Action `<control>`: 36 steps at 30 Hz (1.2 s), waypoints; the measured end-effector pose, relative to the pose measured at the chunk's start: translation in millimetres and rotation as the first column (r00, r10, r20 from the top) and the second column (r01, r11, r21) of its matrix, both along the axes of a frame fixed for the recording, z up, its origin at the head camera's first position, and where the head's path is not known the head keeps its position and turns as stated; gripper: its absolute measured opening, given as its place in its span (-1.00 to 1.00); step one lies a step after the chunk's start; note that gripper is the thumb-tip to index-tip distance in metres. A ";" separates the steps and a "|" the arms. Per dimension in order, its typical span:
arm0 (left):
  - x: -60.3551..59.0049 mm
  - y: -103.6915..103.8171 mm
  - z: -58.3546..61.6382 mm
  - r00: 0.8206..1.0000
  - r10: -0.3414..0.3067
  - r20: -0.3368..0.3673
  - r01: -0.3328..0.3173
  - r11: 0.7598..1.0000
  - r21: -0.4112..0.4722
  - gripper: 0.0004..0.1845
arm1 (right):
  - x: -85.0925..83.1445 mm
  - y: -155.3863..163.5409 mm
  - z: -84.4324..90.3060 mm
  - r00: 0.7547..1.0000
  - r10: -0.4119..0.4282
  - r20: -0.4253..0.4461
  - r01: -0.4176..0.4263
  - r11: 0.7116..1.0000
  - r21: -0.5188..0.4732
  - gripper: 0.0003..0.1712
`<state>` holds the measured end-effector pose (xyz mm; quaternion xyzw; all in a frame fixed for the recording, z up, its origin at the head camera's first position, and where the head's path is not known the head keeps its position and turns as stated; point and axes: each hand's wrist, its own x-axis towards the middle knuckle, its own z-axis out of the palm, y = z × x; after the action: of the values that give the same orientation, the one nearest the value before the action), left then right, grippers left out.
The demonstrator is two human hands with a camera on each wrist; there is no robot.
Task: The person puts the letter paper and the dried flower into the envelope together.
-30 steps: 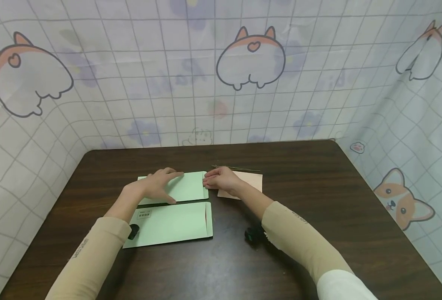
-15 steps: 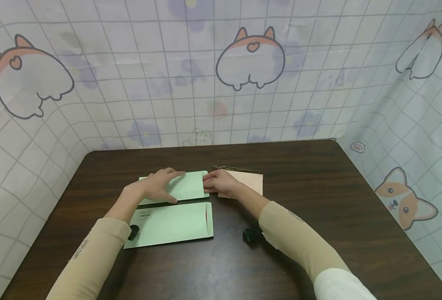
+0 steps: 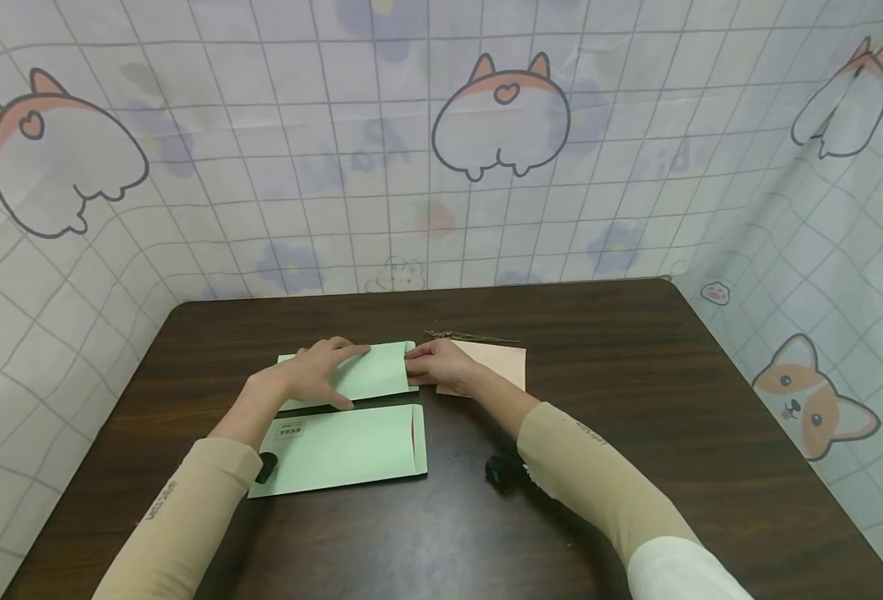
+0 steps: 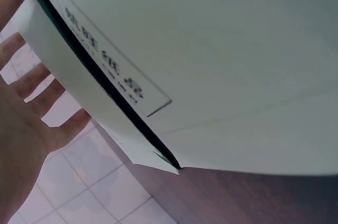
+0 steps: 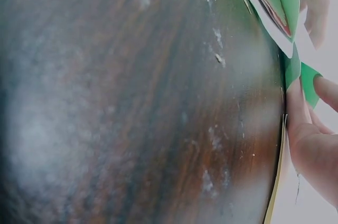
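While small dark lettering is borne by both sleeves (image 3: 202, 500), too fine to be read, a boxed label (image 3: 290, 428) is printed on the near envelope (image 3: 351, 450). It is set in Chinese characters, of which 纸品 can be made out in the left wrist view; the finer line beside them is blurred.

The far envelope (image 3: 381, 367) is placed between the hands on the desk (image 3: 561, 533), just behind the near one. Its top is covered in part by the left hand (image 3: 310, 373), whose fingers and thumb are spread. At its right end, the mouth is touched by the right hand (image 3: 445, 367); whether the paper is pinched there or only entered by the fingertips cannot be told.

Both envelopes are pale green, long and laid flat, with a deeper green seen inside at their mouths. Something reddish is seen within the near one's mouth. A peach card (image 3: 503, 360) is partly hidden by the right hand, and a thin dry stem (image 3: 479, 338) is laid along its far edge.
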<state>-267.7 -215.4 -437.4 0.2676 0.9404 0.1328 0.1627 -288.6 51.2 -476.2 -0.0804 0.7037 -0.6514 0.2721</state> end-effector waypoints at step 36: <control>6.0 6.9 1.7 1.000 0.011 0.006 -0.011 1.000 -0.016 0.04 | 29.5 141.5 25.3 0.930 -0.074 -0.360 0.220 0.897 0.384 -0.67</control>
<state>-261.8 -208.5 -435.7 0.2605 0.9425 0.1268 0.1669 -259.1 192.7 -450.9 -0.0762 0.8666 -0.4811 0.1084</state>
